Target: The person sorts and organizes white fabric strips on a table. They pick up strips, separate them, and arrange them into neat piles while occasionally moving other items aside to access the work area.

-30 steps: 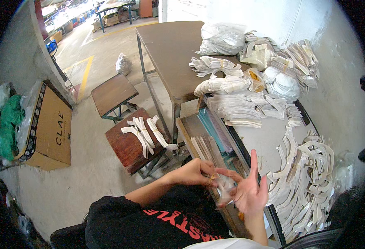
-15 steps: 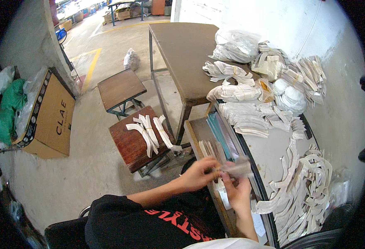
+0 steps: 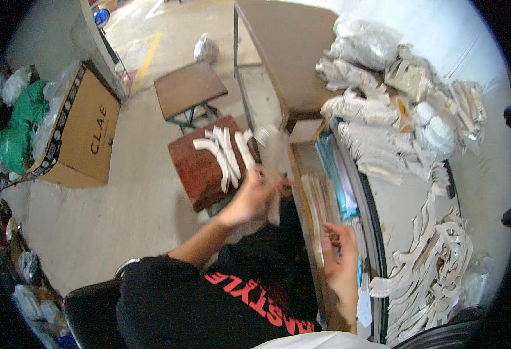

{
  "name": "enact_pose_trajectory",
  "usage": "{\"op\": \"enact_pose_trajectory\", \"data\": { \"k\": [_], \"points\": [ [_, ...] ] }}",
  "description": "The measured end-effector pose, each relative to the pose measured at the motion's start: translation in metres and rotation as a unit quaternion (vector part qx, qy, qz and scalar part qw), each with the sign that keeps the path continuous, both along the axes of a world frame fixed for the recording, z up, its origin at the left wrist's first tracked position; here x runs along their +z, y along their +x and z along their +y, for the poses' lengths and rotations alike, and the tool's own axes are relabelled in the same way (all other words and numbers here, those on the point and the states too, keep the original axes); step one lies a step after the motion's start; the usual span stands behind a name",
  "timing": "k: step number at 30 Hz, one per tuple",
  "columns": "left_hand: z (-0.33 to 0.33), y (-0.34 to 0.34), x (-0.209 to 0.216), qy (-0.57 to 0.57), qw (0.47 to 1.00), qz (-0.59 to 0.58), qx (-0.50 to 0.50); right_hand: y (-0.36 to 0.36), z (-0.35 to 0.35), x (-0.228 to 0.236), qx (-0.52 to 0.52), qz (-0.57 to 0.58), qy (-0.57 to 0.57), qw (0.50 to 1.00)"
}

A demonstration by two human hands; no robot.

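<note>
My left hand (image 3: 254, 198) is closed on a motion-blurred bundle of pale strips (image 3: 270, 145), held beside the red-brown stool top (image 3: 191, 180). Several small bundles of white curved strips (image 3: 226, 154) lie on that stool. Above the open drawer (image 3: 305, 152) at the table's near side hovers my right hand (image 3: 342, 259). Its fingers are bent and apart, and I see nothing gripped in them. Long pale strips (image 3: 319, 200) stand in the drawer next to a teal and clear plastic packet (image 3: 337, 180). On the tabletop, to the right, spreads a loose heap of curved strips (image 3: 436, 273).
Stacked strip bundles (image 3: 372, 145) and plastic bags (image 3: 366, 43) crowd the table's far part. A brown table (image 3: 290, 52) adjoins it. A second stool (image 3: 190, 87) stands beyond the first. To the left is a cardboard box (image 3: 90, 128) with a green sack (image 3: 23, 134).
My left hand has carried the bundle leftward from the drawer to beside the stool. My right hand has let go of it and stays over the drawer. The whole view has shifted.
</note>
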State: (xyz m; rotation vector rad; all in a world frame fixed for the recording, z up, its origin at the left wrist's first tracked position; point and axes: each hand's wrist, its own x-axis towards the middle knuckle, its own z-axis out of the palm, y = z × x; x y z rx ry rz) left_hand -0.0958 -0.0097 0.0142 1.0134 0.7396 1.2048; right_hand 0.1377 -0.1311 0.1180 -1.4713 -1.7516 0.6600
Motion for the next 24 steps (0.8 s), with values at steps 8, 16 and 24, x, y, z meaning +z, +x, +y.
{"op": "enact_pose_trajectory", "data": {
  "k": [8,16,24],
  "points": [
    [0.053,-0.124,-0.071,-0.157,0.925,0.007,0.345,0.018,-0.029,-0.008,0.011,-0.001,-0.068,0.998],
    [0.071,-0.183,-0.172,-0.190,0.688,0.663,0.228,0.034,-0.051,0.003,-0.024,-0.003,-0.065,0.998],
    [0.099,-0.087,-0.033,0.218,0.790,0.500,0.281,0.078,-0.082,0.060,0.060,0.089,-0.040,0.993]
  ]
}}
